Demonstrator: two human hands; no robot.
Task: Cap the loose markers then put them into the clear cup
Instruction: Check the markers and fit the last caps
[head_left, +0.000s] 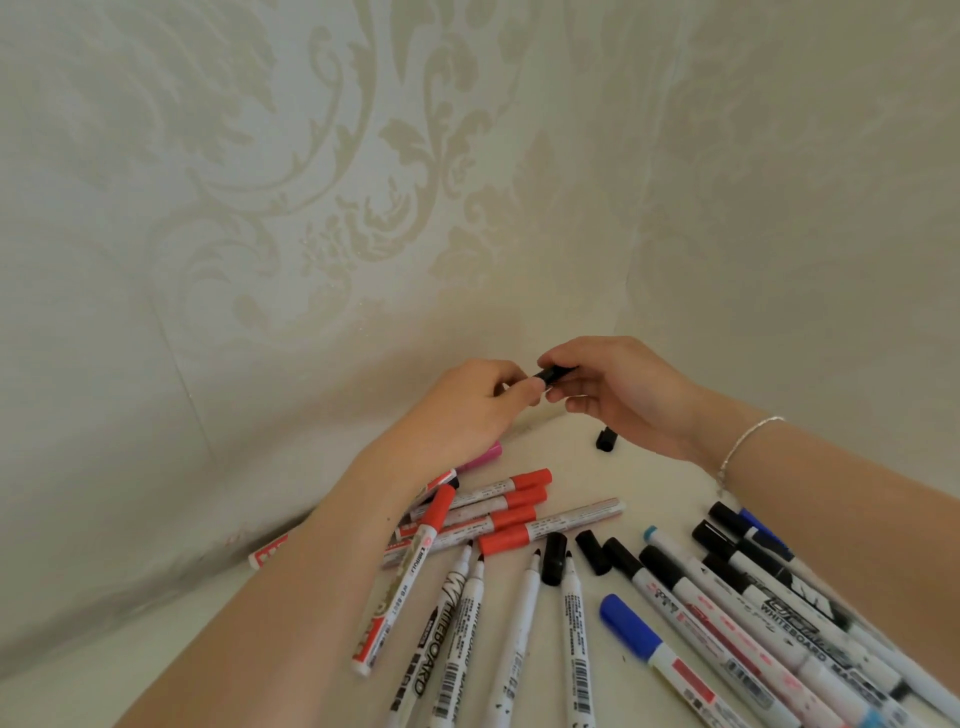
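- Both hands meet at frame centre: left hand (470, 400) and right hand (618, 395) pinch a black marker (555, 374) between fingertips.
- Marker's long axis runs roughly left-right.
- Loose markers (524, 613) fan across the tabletop (670, 483) below.

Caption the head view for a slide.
Both hands, left hand and right hand, hold a black marker piece above scattered whiteboard markers.
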